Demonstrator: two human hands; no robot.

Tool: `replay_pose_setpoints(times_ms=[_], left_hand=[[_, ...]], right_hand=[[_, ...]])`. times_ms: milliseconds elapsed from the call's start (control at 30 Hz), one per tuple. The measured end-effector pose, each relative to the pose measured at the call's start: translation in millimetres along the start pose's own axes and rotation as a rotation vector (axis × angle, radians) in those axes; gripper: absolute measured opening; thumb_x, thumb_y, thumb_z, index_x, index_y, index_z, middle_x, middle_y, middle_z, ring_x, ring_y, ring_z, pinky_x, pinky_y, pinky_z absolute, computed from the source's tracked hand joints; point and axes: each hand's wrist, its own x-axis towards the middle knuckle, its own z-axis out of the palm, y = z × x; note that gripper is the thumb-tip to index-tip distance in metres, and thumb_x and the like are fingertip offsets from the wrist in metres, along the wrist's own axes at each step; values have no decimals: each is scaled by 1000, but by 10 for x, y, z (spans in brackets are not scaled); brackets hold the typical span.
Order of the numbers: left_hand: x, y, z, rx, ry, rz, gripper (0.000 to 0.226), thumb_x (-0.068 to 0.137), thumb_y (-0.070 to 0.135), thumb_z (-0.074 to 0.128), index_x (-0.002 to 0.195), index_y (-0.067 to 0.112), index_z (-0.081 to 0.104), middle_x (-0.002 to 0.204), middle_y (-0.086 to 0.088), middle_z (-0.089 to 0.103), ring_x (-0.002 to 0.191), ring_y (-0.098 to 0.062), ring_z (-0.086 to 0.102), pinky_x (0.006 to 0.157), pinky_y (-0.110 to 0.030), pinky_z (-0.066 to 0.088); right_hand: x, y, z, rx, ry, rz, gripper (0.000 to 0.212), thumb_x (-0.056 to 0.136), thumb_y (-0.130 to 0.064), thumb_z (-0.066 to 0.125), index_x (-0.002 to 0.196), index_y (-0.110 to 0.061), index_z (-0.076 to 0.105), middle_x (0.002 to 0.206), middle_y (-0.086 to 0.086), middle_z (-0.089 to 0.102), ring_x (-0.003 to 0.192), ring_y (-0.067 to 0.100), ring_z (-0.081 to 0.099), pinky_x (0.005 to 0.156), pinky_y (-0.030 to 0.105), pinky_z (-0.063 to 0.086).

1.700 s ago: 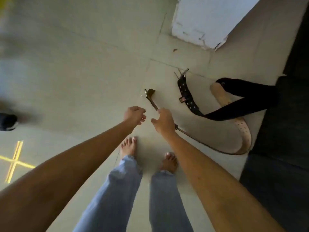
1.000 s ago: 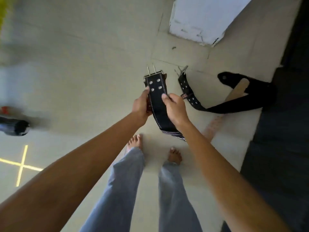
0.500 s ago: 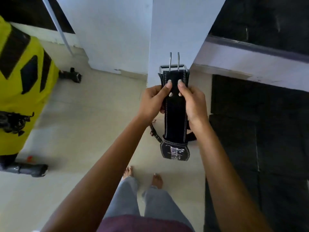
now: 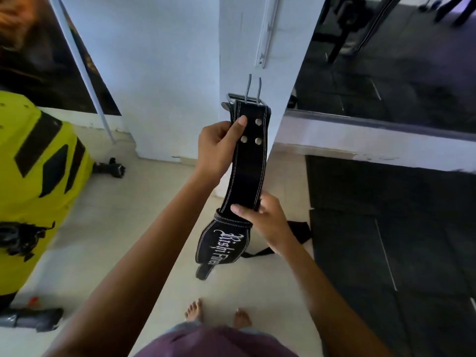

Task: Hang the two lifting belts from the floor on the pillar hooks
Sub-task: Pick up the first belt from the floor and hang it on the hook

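I hold a black lifting belt [image 4: 248, 171] upright in front of the white pillar [image 4: 260, 34]. Its steel double-prong buckle points up, and its wide lettered back part hangs down below my hands. My left hand [image 4: 219, 148] grips the belt just under the buckle, thumb on the rivets. My right hand [image 4: 265, 221] grips it lower down, at the narrow part above the lettering. A piece of the second black belt [image 4: 298, 231] lies on the floor behind my right wrist, mostly hidden. No hook is visible on the pillar, only a white strip [image 4: 266, 32].
A yellow and black machine [image 4: 33, 181] stands at the left. A dark dumbbell [image 4: 112, 168] lies by the wall and another [image 4: 33, 322] at the lower left. Black rubber mats [image 4: 386, 240] cover the floor on the right. My bare feet [image 4: 217, 315] stand on the pale tiles.
I lifted the black belt from the floor and raised it in front of the pillar. My right hand has slid from beside the buckle down to the belt's middle.
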Motion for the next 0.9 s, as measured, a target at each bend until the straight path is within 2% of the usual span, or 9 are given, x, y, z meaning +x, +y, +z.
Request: replay_pose_setpoints(times_ms=[67,167,267,367,500,600,767,833,900], left_hand=[[-58,8,-41,19,-47,-9,68,80,51,63,67,-13,45,61,-13,40,58,-22,36,55,-36,27],[-107,74,-129,12,-85,-4,65,80,51,64,68,-11,49,63,-14,46,61,-24,41,58,-39,32],[-126,218,-233,4,-127,28,64,82,50,63,74,-13,53,65,-16,49,60,-26,47,58,-41,36],[-122,331,-345,-9,-125,69,64,84,48,63,75,-15,51,65,-16,48,61,-27,46,58,-41,36],[-95,443,-521,-40,-57,92,61,85,44,63,72,-14,50,65,-14,45,62,-24,41,57,-35,32],[-99,469,-639,-35,-46,96,62,87,43,61,72,-15,48,65,-14,43,59,-23,39,50,-29,30],[-202,441,-630,-40,-82,86,44,91,37,61,65,5,49,54,-3,35,47,-14,33,45,-24,26],[-239,435,-606,-76,-134,84,41,93,30,61,66,1,49,54,-4,35,45,-11,33,43,-22,27],[-276,416,-593,-128,-197,97,37,91,24,64,76,-7,52,61,-9,43,51,-14,42,47,-24,36]], right_hand=[[74,-105,15,-2,26,-39,31,81,-11,76,110,-6,67,104,11,75,95,18,72,82,30,57],[283,-539,-37,220,128,-50,34,88,-22,68,113,1,65,109,19,72,101,32,70,88,45,56],[494,-1045,-113,268,199,-92,38,89,-31,66,109,1,63,98,12,70,92,27,69,75,39,57],[555,-1263,-79,278,146,-151,22,88,-30,68,96,-10,64,94,7,68,91,24,68,73,39,58],[305,-816,214,217,-13,-107,19,85,-14,71,103,-14,67,105,11,73,100,27,71,88,41,58],[65,-325,436,72,-51,-54,28,77,-5,77,102,-14,69,107,13,75,98,27,72,85,35,56],[58,-558,419,109,77,-146,21,82,-10,74,101,-4,67,99,16,73,92,27,71,86,40,57],[148,-878,324,191,169,-232,15,87,-12,69,95,0,64,86,19,66,81,29,66,77,39,55],[205,-1131,259,156,233,-323,17,89,-9,65,99,6,63,84,12,68,80,19,67,75,28,56]])
